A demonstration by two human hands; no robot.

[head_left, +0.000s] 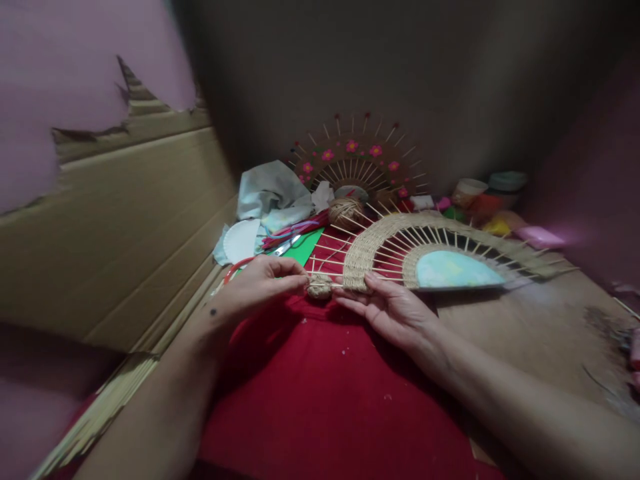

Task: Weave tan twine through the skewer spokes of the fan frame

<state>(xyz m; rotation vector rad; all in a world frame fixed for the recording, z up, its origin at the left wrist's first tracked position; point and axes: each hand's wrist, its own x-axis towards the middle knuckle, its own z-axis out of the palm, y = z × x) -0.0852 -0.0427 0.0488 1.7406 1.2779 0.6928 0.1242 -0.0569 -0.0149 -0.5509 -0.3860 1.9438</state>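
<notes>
A half-round fan frame of thin sticks lies before me, with a band of woven jute twine around a pale blue-green half-disc. My right hand grips the near left end of the woven band, thumb on top and fingers underneath. At the tip of the lowest sticks, my left hand is closed in a pinch beside a small bundle of jute twine. Its fingertips touch the bundle; whether they also hold a stick I cannot tell.
Behind stands a finished-looking fan with pink flowers. A twine ball, scissors, green sheet and crumpled cloth lie nearer. Cardboard walls the left; a brown board lies right on the red cloth.
</notes>
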